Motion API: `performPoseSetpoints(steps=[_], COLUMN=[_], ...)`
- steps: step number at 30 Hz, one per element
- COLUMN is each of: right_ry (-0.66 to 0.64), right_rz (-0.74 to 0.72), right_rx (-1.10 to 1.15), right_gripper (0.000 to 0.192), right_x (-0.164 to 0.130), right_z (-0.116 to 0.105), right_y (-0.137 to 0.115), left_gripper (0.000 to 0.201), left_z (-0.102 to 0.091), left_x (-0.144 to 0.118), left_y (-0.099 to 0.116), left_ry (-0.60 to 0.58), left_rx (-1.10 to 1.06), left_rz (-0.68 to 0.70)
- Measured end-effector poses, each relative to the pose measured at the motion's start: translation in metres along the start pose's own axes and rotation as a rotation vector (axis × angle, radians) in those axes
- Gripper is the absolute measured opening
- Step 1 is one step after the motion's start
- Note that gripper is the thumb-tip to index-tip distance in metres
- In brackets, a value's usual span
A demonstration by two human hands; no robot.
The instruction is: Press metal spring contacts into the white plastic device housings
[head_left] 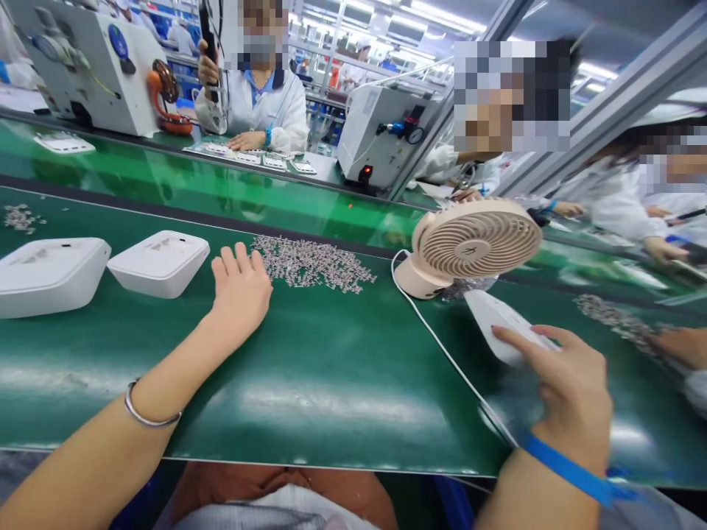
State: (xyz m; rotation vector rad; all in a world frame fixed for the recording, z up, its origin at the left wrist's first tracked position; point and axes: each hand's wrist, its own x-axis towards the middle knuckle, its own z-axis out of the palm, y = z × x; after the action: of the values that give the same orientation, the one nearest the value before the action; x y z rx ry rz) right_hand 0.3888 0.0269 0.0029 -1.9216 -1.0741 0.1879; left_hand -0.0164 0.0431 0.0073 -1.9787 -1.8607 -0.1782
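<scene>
My left hand (241, 288) lies on the green work surface (320, 368), palm down with its fingers stretched out. Its right side meets the edge of a pile of small metal parts (314, 263), too small to name exactly. Just left of it stands a white plastic housing (166, 269), with a second white housing (60, 283) farther left. My right hand (568, 375) grips a white plastic casing (505, 327) on the right, held tilted between thumb and fingers. Part of that casing is hidden by the hand.
A beige desk fan (469, 246) stands right of the pile, its white cable (442, 350) running toward me. More small parts (613, 316) lie at far right near another person's hand (682, 346). Across the line are white machines (381, 136) and co-workers.
</scene>
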Motion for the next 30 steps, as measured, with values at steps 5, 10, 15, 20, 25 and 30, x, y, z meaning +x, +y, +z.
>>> performPoseSetpoints(steps=[5,10,15,20,25,30], right_ry=[-0.435,-0.984,-0.699,-0.404,-0.382,-0.35], right_rz=[-0.147,-0.409,-0.172,-0.19,-0.259,-0.327], right_rx=[0.122,0.272,0.384,0.342,0.244,0.155], right_gripper=[0.046,0.066,0.047,0.046,0.024,0.007], right_x=[-0.04,-0.067,-0.073,-0.042,-0.017,-0.017], right_z=[-0.003,0.024,0.08,0.137,0.167,0.168], right_y=[-0.024,-0.047,-0.048,-0.047,-0.061,-0.064], left_gripper=[0.059,0.066,0.053,0.049,0.048,0.047], left_z=[-0.015,-0.019,-0.01,-0.008,-0.009,-0.01], left_x=[-0.026,-0.057,-0.064,-0.061,-0.06,-0.057], left_y=[0.036,0.063,0.064,0.062,0.06,0.057], left_ry=[0.148,0.145,0.148,0.156,0.108,0.075], left_rx=[-0.172,-0.349,-0.376,-0.397,-0.39,-0.37], left_rz=[0.271,0.709,0.798,0.792,0.789,0.773])
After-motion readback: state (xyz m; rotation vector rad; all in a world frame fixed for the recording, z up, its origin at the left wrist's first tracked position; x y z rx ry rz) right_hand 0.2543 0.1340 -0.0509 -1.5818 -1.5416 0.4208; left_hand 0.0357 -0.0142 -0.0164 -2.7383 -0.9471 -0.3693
